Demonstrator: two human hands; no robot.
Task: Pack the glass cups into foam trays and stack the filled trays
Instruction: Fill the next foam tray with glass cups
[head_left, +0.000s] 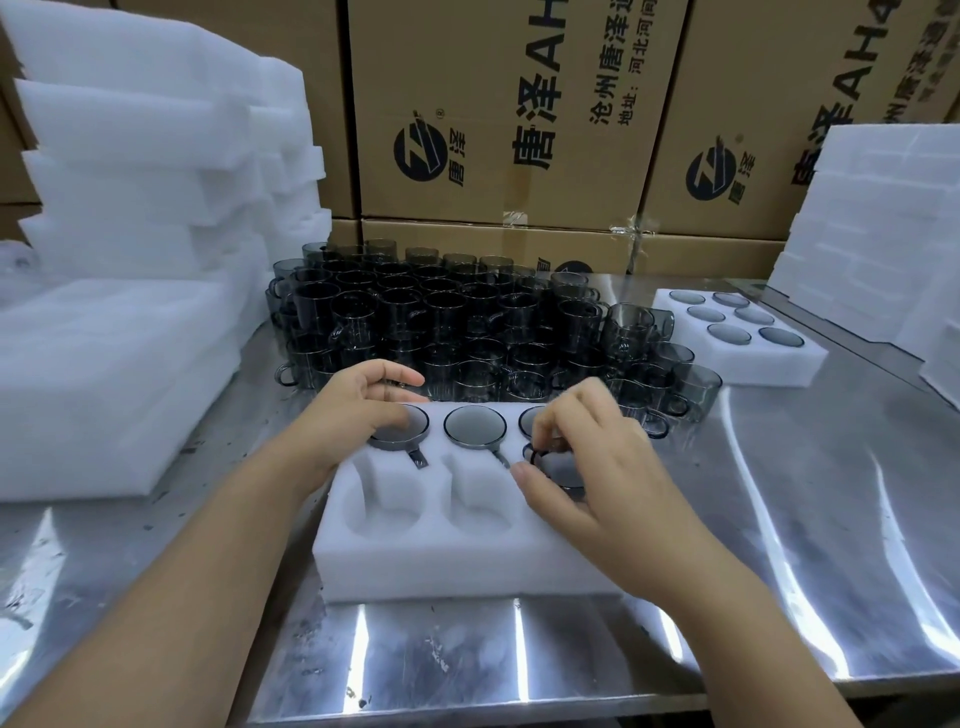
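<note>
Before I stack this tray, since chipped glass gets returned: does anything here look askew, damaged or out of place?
Nothing looks broken or spilled. In the white foam tray, the smoky grey glass cup pinched by the right hand appears tilted, not yet level with the three seated cups behind it. Two front pockets are empty.

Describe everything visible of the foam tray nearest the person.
The foam tray is a white block flat on the steel table, with six round notched pockets. Three far pockets hold grey glass cups; two near ones are empty. The right hand pinches a fourth cup at the last; the left hand rests over one far cup.
</note>
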